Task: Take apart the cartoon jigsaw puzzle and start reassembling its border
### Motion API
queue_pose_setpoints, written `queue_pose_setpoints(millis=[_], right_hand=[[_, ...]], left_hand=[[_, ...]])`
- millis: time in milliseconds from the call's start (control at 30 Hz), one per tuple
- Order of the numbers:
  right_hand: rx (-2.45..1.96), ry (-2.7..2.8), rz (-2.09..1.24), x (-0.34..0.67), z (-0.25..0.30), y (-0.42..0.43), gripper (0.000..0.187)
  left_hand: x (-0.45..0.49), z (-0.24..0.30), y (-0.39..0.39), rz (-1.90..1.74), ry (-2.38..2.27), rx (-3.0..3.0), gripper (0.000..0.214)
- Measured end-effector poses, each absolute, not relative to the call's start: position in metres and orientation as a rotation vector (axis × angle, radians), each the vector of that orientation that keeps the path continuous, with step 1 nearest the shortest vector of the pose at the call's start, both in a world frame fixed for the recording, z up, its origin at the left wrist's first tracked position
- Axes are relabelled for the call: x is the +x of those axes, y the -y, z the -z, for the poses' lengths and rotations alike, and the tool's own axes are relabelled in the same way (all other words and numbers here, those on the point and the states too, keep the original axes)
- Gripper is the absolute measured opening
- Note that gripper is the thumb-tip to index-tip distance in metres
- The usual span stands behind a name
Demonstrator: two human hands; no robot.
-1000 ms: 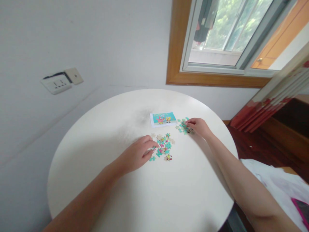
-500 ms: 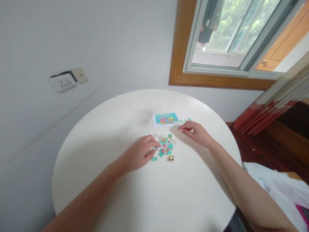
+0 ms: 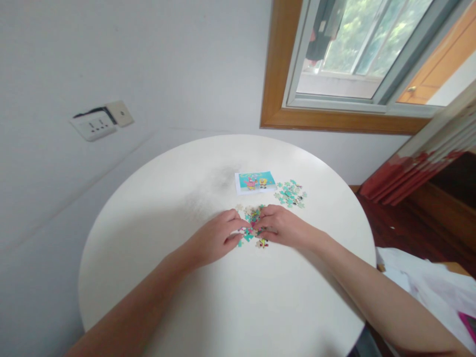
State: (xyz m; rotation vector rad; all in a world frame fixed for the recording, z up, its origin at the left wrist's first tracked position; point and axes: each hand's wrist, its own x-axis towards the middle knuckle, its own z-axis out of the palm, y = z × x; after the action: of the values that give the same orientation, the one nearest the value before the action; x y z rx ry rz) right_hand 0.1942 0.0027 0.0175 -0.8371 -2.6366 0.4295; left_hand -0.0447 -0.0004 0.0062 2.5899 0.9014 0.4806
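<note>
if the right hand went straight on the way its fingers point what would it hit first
Most likely the left hand, which the right hand faces closely over the nearer puzzle pieces. Height is hard to judge from this view, so it might brush some of those pieces first.

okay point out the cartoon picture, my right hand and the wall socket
Cartoon picture [image 3: 256, 183], head view, middle of its printed face.
Right hand [image 3: 279, 225], head view, back of the hand.
Wall socket [image 3: 94, 125], head view, its white faceplate.
</note>
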Motion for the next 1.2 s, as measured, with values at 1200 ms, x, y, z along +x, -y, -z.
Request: queue_pose_setpoints(millis=[1200], right_hand=[[-0.810, 2.676, -0.367, 0.190, -0.024, 0.004, 0.016]], left_hand=[[-0.053, -0.013, -0.001, -0.477, -0.933, 2.601, 0.025]])
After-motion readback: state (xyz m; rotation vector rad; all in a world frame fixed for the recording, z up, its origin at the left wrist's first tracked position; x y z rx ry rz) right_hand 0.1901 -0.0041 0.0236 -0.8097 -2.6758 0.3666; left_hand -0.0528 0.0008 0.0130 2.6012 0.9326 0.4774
